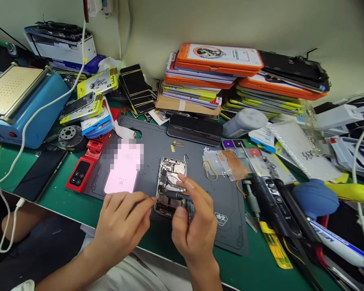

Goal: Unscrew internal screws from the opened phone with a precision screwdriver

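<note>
An opened phone point(169, 182) lies face down on the grey work mat point(157, 149), its circuit boards and cables exposed. My right hand point(194, 224) pinches a dark, thin screwdriver-like tool point(176, 196) whose tip rests over the phone's lower half. My left hand point(121, 224) sits just left of the phone, fingers curled, fingertips touching its lower left edge. A pink phone back point(121, 173) lies on the mat to the left.
A red device point(83, 169) and a dark phone point(41, 171) lie left. A blue heating machine point(21, 105) stands far left. Stacked orange and yellow boxes point(218, 68) line the wall. Tools, a blue blower point(314, 198) and pens crowd the right.
</note>
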`<state>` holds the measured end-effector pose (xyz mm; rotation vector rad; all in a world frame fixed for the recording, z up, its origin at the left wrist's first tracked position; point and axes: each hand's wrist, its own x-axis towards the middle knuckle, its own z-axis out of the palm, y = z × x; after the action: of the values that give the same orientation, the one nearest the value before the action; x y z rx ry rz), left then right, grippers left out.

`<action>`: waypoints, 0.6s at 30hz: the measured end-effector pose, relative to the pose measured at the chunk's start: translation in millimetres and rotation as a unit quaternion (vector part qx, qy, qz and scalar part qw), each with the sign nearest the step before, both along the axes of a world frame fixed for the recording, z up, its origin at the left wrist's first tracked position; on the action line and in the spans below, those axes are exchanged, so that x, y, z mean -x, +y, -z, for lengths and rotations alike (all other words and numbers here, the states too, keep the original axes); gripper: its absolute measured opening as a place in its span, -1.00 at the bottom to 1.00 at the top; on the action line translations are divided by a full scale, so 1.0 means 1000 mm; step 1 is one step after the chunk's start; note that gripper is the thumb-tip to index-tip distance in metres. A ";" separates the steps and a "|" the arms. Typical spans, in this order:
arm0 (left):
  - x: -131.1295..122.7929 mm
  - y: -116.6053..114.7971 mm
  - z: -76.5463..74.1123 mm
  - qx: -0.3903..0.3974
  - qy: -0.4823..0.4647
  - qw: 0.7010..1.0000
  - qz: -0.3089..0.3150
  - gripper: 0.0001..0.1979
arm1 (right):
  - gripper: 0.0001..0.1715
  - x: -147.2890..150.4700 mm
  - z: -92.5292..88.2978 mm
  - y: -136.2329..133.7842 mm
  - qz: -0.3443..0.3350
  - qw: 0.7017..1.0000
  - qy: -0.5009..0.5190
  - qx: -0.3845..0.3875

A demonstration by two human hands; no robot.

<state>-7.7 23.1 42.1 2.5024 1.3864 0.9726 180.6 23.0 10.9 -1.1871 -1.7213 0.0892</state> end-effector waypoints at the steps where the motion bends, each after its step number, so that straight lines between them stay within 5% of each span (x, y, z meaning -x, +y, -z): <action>1: -0.001 0.004 0.000 -0.007 0.016 1.000 -0.019 -0.81 | -0.24 0.000 0.001 0.000 0.009 1.000 -0.007 -0.001; 4: -0.009 0.014 0.005 -0.007 0.059 0.998 -0.030 -0.89 | -0.12 0.001 0.004 -0.001 0.032 0.999 0.007 -0.001; 10: -0.022 0.022 0.012 -0.026 0.056 0.998 -0.005 -0.90 | -0.30 0.004 0.002 -0.005 0.032 0.995 0.091 0.010; 18: -0.011 0.027 0.005 -0.036 0.038 0.999 0.002 -0.89 | -0.20 0.004 0.006 -0.003 0.048 0.992 0.117 -0.007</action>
<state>3.0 50.0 37.5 2.6193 1.3917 0.9542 176.3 19.7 5.0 -1.1971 -1.4558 0.1523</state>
